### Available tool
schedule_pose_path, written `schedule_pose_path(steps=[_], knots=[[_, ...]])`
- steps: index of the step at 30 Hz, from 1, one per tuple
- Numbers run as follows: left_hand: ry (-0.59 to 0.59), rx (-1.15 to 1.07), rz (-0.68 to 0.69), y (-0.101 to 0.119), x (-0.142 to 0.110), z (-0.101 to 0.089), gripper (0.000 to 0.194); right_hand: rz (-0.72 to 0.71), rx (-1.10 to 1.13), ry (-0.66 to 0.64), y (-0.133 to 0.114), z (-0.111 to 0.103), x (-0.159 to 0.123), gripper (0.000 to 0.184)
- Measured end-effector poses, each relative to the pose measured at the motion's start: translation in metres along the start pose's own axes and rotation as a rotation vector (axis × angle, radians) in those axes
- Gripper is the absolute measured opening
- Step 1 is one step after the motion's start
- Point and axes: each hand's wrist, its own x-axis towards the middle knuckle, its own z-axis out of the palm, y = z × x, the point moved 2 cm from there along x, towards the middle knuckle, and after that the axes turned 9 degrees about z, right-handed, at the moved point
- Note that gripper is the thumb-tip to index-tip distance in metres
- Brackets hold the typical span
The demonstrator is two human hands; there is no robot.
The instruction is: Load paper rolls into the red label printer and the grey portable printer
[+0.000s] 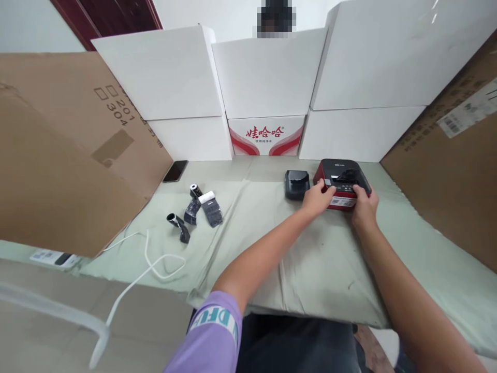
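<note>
A red and black device [341, 182], like a small label printer, sits on the pale green cloth [272, 243]. My left hand [318, 198] grips its near left corner, fingers curled against the side. My right hand [364, 203] holds its near right side, fingers wrapped over the edge. A small black box-shaped unit [297, 184] stands just left of the device, close to my left hand but apart from it.
Several small paper rolls with dark strips [202, 207] lie at the left. A white cable [143, 269] loops near them, a black phone [175, 171] beyond. White boxes [267, 77] form the back wall, brown cardboard [58, 155] flanks both sides. A person stands behind the boxes.
</note>
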Motion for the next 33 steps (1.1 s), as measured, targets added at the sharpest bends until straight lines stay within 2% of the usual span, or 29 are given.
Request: schedule_pose_path(steps=[2, 5, 7, 11, 13, 16, 20, 25, 28, 33], knots=[[0.051, 0.105, -0.024, 0.005, -0.009, -0.004, 0.057, -0.025, -0.024, 0.028, -0.012, 0.0, -0.02, 0.044], [0.053, 0.137, -0.006, 0.018, -0.038, -0.018, 0.05, -0.08, -0.069, 0.042, -0.034, -0.006, -0.062, 0.05], [0.04, 0.108, 0.043, 0.029, -0.066, -0.028, 0.048, -0.101, -0.1, 0.032, -0.05, -0.013, -0.094, 0.052], [0.092, 0.057, 0.074, 0.048, -0.134, -0.054, 0.057, -0.144, -0.134, -0.026, -0.079, -0.021, -0.158, 0.053], [0.143, 0.026, 0.101, 0.054, -0.165, -0.072, 0.057, -0.134, -0.14, -0.062, -0.087, -0.015, -0.185, 0.056], [0.215, 0.01, 0.095, 0.055, -0.197, -0.102, 0.056, -0.09, -0.106, -0.158, -0.091, 0.009, -0.213, 0.058], [0.32, 0.046, 0.065, 0.04, -0.209, -0.14, 0.053, -0.026, -0.028, -0.3, -0.081, 0.054, -0.231, 0.06], [0.431, 0.028, 0.032, 0.01, -0.202, -0.172, 0.05, -0.006, 0.03, -0.335, -0.056, 0.097, -0.238, 0.066], [0.435, -0.001, 0.035, -0.004, -0.2, -0.176, 0.047, 0.007, 0.023, -0.34, -0.045, 0.105, -0.241, 0.066], [0.428, -0.004, 0.017, -0.012, -0.198, -0.181, 0.045, 0.051, 0.018, -0.368, -0.043, 0.101, -0.239, 0.064]])
